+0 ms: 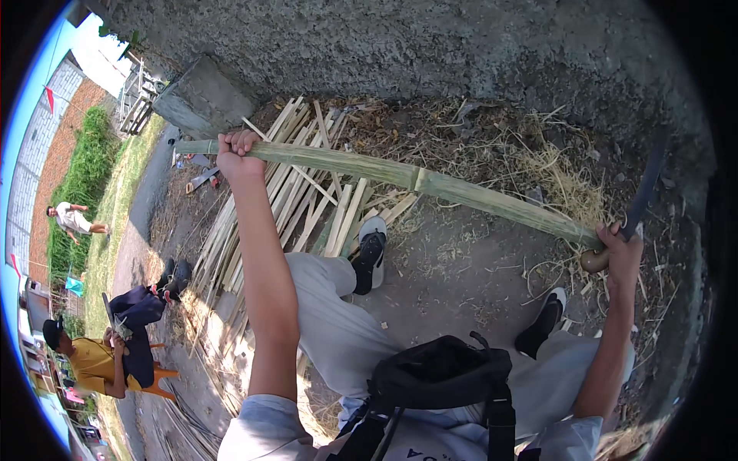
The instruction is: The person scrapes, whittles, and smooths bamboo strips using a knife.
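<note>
**A:** Where does the bamboo lie from your grip?

**B:** My left hand (237, 152) is wrapped shut around 1 end of the green bamboo strip (419, 182), arm stretched out ahead of me. From that grip the strip runs away to my right and slightly down, its long axis crossing in front of both knees, until it meets my right hand (621, 250).

**A:** And the right hand?

**B:** It is closed on the wooden handle of a long dark blade (644, 192), which rises up and away from that grip. The far end of the strip sits right against that hand, touching at the handle end of the blade. I cannot tell whether the edge has bitten into the bamboo there.

**A:** Which hand is nearer the working end?

**B:** The right one, by my judgement. The left only steadies the far end; there is 1 node roughly midway between my 2 grips.

**A:** What lies below?

**B:** Under the left grip, a pile of pale split bamboo slats (296, 207) on the dirt ground (461, 269), with my 2 shoes beneath the strip. Well off to the left of my left grip, a person in a yellow shirt (96, 365) sits.
</note>
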A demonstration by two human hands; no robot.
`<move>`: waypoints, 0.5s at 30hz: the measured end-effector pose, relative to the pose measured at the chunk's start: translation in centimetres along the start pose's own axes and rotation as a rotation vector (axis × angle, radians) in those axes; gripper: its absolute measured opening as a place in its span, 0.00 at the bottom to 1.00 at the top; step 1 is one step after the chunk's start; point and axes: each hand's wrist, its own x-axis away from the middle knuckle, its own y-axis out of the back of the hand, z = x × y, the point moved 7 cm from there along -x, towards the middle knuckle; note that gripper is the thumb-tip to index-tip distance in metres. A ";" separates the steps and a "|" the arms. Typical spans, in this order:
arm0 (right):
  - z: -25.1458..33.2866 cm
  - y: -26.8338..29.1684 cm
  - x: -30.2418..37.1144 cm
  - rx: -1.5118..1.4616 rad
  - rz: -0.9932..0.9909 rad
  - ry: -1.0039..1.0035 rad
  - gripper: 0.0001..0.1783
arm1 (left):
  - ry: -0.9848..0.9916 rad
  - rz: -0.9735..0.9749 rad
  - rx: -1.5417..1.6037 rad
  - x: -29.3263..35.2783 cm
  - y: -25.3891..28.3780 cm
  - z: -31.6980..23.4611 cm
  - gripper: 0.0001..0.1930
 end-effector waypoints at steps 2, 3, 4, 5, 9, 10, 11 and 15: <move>0.0 0.2 -0.1 -0.045 -0.008 -0.001 0.13 | -0.025 0.020 0.061 -0.5 1.8 -1.6 0.19; 0.1 0.1 -0.7 -0.098 0.012 0.015 0.13 | -0.005 0.021 0.070 -0.7 2.5 -1.6 0.19; -0.1 0.4 -0.8 -0.093 -0.010 0.008 0.13 | 0.009 -0.009 0.074 -0.7 3.4 -1.6 0.19; -0.3 0.3 -0.8 -0.074 -0.001 -0.009 0.14 | 0.024 -0.040 0.078 -0.8 4.3 -1.6 0.19; -0.5 0.0 0.8 -0.127 0.034 -0.106 0.14 | -0.018 -0.066 0.027 -1.9 5.6 -2.5 0.19; -0.5 -0.4 1.3 -0.184 0.065 -0.165 0.14 | -0.011 -0.084 0.030 -2.1 6.2 -2.9 0.19; -0.7 -0.5 1.2 -0.152 0.115 -0.169 0.13 | -0.013 -0.073 0.014 -2.3 6.6 -3.7 0.18; 0.0 -0.8 1.4 -0.062 0.200 -0.151 0.13 | -0.001 -0.039 0.011 -3.4 7.5 -6.4 0.17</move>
